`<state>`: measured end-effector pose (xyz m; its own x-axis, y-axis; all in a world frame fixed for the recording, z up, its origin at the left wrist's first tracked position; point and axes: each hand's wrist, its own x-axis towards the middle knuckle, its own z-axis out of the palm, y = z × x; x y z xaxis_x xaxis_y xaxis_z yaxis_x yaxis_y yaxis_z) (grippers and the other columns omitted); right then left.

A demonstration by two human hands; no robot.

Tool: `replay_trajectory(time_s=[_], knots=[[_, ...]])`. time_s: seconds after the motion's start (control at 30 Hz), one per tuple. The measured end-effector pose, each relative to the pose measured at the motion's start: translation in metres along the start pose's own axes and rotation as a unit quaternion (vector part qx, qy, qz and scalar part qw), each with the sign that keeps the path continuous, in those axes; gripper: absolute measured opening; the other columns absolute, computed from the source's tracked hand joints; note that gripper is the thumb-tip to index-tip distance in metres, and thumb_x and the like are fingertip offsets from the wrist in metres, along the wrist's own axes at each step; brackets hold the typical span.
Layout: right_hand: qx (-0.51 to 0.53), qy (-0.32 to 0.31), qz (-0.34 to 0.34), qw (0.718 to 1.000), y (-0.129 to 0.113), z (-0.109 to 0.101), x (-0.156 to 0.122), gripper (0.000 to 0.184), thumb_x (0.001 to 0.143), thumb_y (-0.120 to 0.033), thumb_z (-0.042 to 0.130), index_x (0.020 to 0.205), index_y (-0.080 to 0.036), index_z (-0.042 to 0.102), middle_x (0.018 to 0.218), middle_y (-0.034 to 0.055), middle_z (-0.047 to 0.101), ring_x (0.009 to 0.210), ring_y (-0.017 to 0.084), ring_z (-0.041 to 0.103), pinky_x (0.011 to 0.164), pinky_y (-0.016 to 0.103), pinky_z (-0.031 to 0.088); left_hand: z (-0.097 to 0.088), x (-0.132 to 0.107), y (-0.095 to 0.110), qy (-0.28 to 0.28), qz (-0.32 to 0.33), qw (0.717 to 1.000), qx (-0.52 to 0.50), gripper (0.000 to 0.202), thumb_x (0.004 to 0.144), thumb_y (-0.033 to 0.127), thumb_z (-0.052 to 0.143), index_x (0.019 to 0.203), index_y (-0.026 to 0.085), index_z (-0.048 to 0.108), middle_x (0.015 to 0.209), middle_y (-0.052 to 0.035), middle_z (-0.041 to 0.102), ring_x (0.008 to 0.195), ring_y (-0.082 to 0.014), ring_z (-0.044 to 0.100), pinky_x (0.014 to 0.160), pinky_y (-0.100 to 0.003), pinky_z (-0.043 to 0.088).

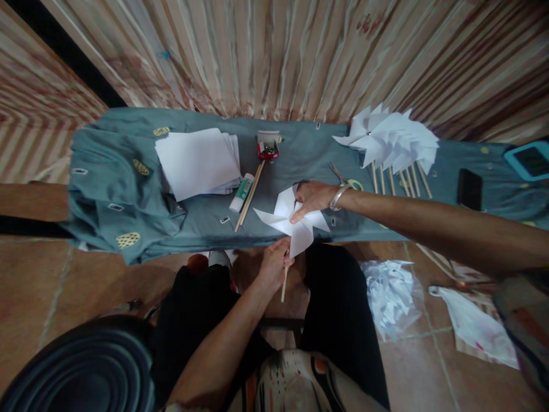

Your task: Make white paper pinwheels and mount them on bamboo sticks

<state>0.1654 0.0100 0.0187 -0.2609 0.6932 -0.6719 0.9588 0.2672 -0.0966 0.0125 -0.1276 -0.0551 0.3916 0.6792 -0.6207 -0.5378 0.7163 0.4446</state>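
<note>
A white paper pinwheel lies at the near edge of the cloth-covered table. My left hand is closed around its wooden stick, just below the paper blades. From above, my right hand presses on the pinwheel, a fingertip at its centre and the other fingers behind the upper blades. To the left lie loose wooden sticks and a green and white glue stick. Scissors with light green handles rest beyond my right wrist. A small red box of metal pins stands open farther back.
A stack of white paper sits on the left. Several finished pinwheels overlap at the back right, near a black phone and a blue-framed device. A bag of paper scraps and a black stool are below.
</note>
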Motion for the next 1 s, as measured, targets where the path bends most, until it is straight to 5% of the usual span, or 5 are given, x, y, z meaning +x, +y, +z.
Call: replay_trajectory(time_s=[0.47,1.0], knots=[[0.017,-0.007,0.009,1.0,-0.0022,-0.0022,0.0001,0.057,0.059,-0.07,0.074,0.074,-0.015,0.066,0.069,0.0041,0.063,0.063,0.016,0.052,0.056,0.028,0.032,0.0048,-0.0018,0.0012,-0.005,0.004,1.0,0.002,0.025,0.071,0.027,0.076,0.063,0.013,0.056,0.047,0.0074,0.04,0.039,-0.0011,0.024,0.042,-0.019,0.012],[0.013,-0.007,0.023,1.0,-0.0028,-0.0003,-0.0001,0.06,0.064,-0.07,0.071,0.088,-0.015,0.072,0.077,0.0058,0.068,0.07,0.019,0.059,0.059,0.029,0.034,0.0087,-0.0012,0.0029,0.015,0.0,1.0,-0.009,0.02,0.067,0.023,0.076,0.063,0.012,0.06,0.047,0.0062,0.046,0.038,-0.0008,0.025,0.042,-0.02,0.012]])
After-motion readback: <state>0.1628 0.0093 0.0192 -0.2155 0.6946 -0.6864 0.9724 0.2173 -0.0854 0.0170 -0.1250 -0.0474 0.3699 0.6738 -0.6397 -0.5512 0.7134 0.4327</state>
